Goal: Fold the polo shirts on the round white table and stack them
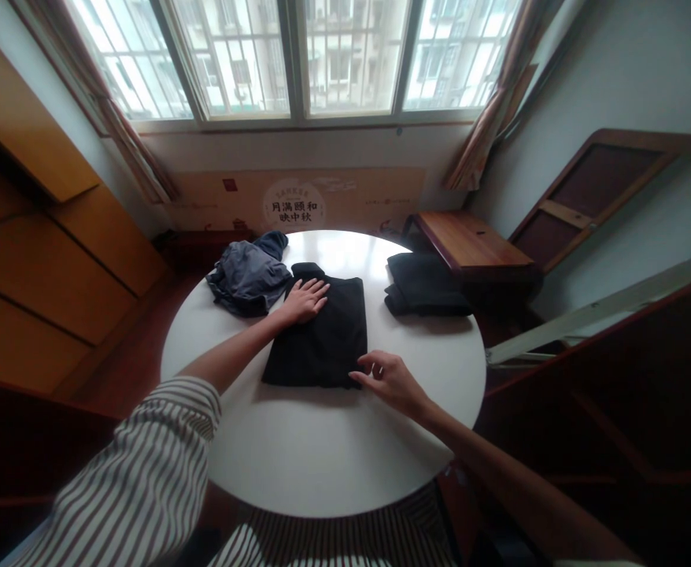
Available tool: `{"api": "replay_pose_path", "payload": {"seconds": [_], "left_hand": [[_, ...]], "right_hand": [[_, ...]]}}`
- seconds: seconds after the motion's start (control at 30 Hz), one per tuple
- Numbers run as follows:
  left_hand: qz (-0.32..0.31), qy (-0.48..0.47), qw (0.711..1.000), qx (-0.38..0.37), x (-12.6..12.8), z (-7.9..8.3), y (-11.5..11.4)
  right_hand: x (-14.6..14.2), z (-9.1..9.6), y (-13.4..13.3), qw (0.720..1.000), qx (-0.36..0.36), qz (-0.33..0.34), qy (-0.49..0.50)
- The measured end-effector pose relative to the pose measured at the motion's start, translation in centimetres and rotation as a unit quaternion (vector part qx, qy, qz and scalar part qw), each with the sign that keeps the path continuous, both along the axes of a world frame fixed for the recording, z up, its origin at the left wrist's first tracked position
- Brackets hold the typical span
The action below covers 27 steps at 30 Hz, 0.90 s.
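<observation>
A black garment (327,339) lies folded flat in the middle of a round white table (322,449). My left hand (304,301) rests flat on its far left corner, fingers stretched out. My right hand (388,376) is at the garment's near right corner, fingers spread and curved, fingertips touching the edge of the cloth. Neither hand grips anything.
A crumpled grey-blue garment (249,276) lies at the table's far left. A folded black pile (422,285) sits at the far right. A wooden bench (469,244) stands beyond the table on the right, wooden cabinets (44,260) on the left, windows behind.
</observation>
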<state>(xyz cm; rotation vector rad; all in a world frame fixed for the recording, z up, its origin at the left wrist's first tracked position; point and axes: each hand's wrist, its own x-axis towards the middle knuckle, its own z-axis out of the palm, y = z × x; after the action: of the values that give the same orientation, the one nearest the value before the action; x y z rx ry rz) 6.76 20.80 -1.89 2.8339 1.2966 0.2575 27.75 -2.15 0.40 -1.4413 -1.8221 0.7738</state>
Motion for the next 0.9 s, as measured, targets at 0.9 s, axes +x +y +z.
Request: {"api": "replay_pose_path", "payload": {"seconds": [0.9], "left_hand": [[-0.002,-0.009,1.0,0.007,0.0,-0.1,-0.1]], "right_hand": [[1.6,0.5,-0.7,0.931,-0.225,0.029,0.285]]}}
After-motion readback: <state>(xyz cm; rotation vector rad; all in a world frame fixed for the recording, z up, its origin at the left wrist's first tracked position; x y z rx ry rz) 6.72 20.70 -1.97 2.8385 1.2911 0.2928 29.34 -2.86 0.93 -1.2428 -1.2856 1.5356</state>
